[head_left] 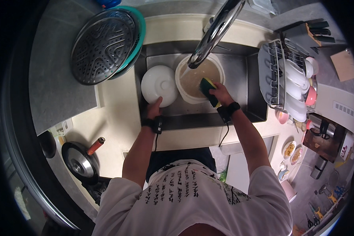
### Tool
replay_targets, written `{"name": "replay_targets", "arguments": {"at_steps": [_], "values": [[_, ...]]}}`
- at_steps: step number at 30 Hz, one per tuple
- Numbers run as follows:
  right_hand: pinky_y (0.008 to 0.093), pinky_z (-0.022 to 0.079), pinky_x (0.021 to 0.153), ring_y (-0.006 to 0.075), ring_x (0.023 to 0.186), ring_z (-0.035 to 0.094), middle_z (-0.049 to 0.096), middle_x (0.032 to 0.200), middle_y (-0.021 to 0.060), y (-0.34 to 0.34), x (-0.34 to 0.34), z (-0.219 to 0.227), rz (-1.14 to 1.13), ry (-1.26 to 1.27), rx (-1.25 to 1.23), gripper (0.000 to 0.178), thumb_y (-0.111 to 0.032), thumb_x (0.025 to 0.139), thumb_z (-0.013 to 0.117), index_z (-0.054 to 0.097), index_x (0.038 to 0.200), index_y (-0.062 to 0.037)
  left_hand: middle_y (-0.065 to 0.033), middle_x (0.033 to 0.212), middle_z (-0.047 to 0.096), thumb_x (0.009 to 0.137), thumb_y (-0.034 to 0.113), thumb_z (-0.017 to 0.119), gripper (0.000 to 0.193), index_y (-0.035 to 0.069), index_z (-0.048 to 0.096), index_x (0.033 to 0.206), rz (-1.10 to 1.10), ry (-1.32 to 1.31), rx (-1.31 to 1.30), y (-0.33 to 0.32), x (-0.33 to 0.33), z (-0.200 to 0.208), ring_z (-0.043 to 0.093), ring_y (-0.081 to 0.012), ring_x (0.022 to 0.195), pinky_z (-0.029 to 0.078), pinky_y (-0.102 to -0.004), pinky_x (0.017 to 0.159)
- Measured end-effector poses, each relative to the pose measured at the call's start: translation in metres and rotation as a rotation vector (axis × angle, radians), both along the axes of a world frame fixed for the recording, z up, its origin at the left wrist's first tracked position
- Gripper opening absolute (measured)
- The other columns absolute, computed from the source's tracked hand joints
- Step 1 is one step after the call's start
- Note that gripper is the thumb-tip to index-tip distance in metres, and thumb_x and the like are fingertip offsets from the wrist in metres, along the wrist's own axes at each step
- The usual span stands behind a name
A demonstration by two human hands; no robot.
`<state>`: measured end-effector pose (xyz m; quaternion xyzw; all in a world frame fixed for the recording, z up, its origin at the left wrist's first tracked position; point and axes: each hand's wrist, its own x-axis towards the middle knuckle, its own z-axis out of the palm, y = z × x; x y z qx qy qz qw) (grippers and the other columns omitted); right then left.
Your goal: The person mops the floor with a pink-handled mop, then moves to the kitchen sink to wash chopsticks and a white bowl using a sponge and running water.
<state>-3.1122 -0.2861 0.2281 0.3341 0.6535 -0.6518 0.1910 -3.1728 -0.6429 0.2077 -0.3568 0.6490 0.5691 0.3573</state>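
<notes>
Cream-coloured bench (pixel 114 129) is seen from above in the head view, curved toward the rim by the lens, with a rectangular steel sink (pixel 240 100) let into its middle. Over the sink a chrome tap (pixel 216 35) is slanted, its mouth brought above a round white pot (pixel 188 99) filled with cloudy, brownish liquid. Just to the pot's left, a white lid (pixel 151 84) with a round knob is held in the sink. Its near edge is pinched by the left hand (pixel 155 109), the thumb laid on top; whether the other fingers are spread cannot be told, as they are hidden. A green and yellow sponge (pixel 205 85) is gripped by the right hand (pixel 222 95), its fingers bent around it, at the pot's right side.

At the back left, a dark perforated tray (pixel 102 49) is stacked with a teal-rimmed vessel (pixel 142 29). Nearer on that side, a pan (pixel 69 151) is covered by a metal-and-glass lid (pixel 82 167). Right of the sink, white bowls (pixel 293 88) are stood in a wire rack (pixel 277 74), with a knife block (pixel 303 35) set behind. Farther down the right side, two food-filled dishes (pixel 289 149) and a pink bin (pixel 288 191) are seen.
</notes>
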Motion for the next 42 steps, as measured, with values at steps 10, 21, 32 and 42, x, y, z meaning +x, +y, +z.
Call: {"name": "replay_targets", "arguments": {"at_steps": [10, 21, 32, 42], "values": [[0.0333, 0.051, 0.085, 0.0209, 0.094, 0.064, 0.068, 0.107, 0.0118, 0.003, 0.000, 0.006, -0.055, 0.048, -0.016, 0.049, -0.008, 0.080, 0.067, 0.059, 0.128, 0.0006, -0.0041, 0.079, 0.059, 0.095, 0.022, 0.065, 0.026, -0.002, 0.061, 0.103, -0.197, 0.196, -0.060, 0.009, 0.025, 0.013, 0.055, -0.0161, 0.064, 0.045, -0.0326, 0.055], [0.0463, 0.052, 0.091, 0.0385, 0.106, 0.063, 0.066, 0.114, 0.0171, 0.011, -0.025, 0.015, 0.579, 0.200, 1.098, 0.032, -0.005, 0.085, 0.057, 0.059, 0.117, -0.0094, -0.0091, 0.086, 0.067, 0.093, 0.025, 0.064, 0.031, -0.004, 0.062, 0.105, -0.360, 0.240, 0.149, 0.103, -0.008, -0.009, 0.067, -0.0173, 0.072, 0.056, -0.0304, 0.064], [0.0468, 0.051, 0.093, 0.0392, 0.108, 0.062, 0.067, 0.111, 0.0166, 0.020, -0.029, 0.002, 0.657, 0.169, 1.187, 0.026, -0.008, 0.087, 0.055, 0.058, 0.113, -0.0094, -0.0114, 0.077, 0.069, 0.093, 0.018, 0.060, 0.026, -0.007, 0.065, 0.095, -0.371, 0.314, 0.250, 0.108, -0.007, -0.027, 0.069, -0.0189, 0.063, 0.058, -0.0309, 0.057], [0.0448, 0.049, 0.097, 0.0384, 0.106, 0.063, 0.068, 0.108, 0.0173, 0.023, -0.023, 0.007, 0.633, 0.234, 1.164, 0.023, -0.006, 0.086, 0.055, 0.057, 0.108, -0.0079, -0.0108, 0.090, 0.069, 0.099, 0.022, 0.057, 0.027, -0.004, 0.060, 0.107, -0.432, 0.231, 0.250, 0.108, -0.010, -0.007, 0.070, -0.0170, 0.074, 0.060, -0.0294, 0.065]]}}
